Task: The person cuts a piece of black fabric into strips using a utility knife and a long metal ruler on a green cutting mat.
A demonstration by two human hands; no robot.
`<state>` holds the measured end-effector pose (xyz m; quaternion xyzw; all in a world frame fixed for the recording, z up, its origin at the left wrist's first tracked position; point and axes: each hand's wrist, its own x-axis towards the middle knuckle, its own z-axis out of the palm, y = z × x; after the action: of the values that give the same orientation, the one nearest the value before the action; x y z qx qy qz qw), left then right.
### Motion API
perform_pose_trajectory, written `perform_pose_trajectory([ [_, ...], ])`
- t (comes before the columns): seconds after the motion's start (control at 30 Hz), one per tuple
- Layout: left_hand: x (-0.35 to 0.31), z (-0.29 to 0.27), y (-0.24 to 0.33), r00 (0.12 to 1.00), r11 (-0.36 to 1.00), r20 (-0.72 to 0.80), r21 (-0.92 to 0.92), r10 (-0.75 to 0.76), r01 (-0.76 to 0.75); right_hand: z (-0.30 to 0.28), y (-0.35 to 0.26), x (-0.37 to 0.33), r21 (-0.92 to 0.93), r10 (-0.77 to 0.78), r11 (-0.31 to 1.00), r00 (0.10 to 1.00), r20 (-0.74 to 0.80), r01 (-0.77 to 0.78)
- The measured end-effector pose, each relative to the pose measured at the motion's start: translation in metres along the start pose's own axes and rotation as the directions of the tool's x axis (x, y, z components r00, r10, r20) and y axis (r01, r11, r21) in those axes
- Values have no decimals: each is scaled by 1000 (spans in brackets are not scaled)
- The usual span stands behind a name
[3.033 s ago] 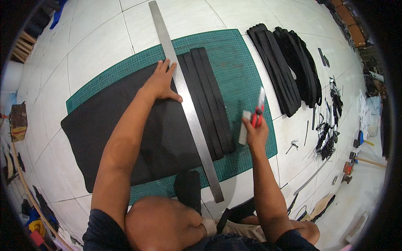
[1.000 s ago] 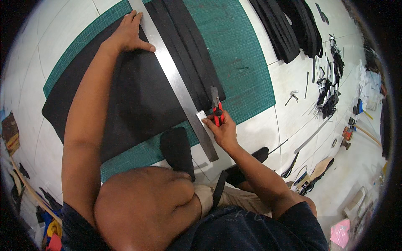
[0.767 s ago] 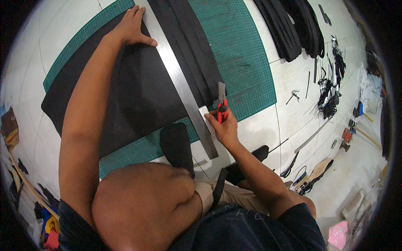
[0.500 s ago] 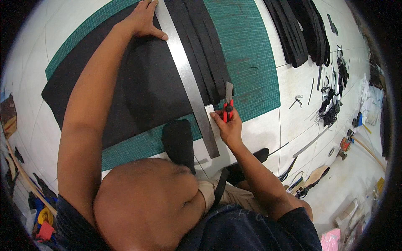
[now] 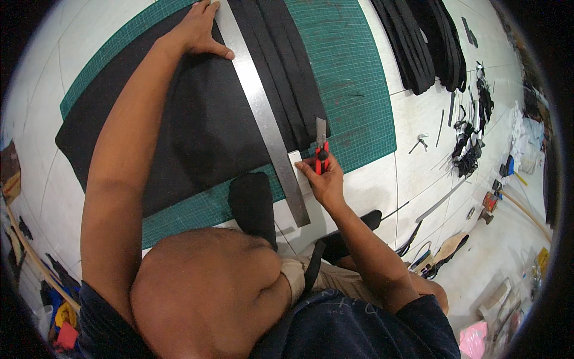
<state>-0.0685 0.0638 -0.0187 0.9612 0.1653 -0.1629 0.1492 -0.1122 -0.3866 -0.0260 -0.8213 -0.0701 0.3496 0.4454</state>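
the biggest thing was the green mat point(image 5: 353, 90), flat on the floor under the long silver ruler point(image 5: 261, 107) and poking out on both sides of it. the big black sheet point(image 5: 209, 137) lay on the mat, mostly left of the ruler. two piles of black bands point(image 5: 403, 48) were on the floor, well to the right of the ruler. black strips point(image 5: 275, 66) lay side by side on the mat, close along the ruler's right side.

the left hand point(image 5: 200, 33) was spread wide at the far part of the ruler, with its thumb at the ruler's left edge. it had stayed there. the right hand point(image 5: 326, 182) had moved: a little before, it was well right of the ruler, and now it was near the close end. it was wrapped around a red cutter point(image 5: 323, 158), with the blade off the big black sheet. it also pinched a small white block point(image 5: 295, 158) just right of the ruler; i could not tell if they touched. so the hands were apart, but both by the ruler. it seemed the ruler was being lined up while the cutter waited.
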Motion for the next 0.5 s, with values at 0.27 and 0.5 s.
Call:
perform_pose_trajectory([
  [0.27, 8, 31, -27, 971, 997, -225, 27, 77, -73, 0, -8, 1, -88, 62, 994, 998, 17, -61],
  [0.5, 3, 19, -11, 985, 998, -169, 54, 29, -20, -1, -11, 1, -85, 24, 996, 1000, 12, -23],
])
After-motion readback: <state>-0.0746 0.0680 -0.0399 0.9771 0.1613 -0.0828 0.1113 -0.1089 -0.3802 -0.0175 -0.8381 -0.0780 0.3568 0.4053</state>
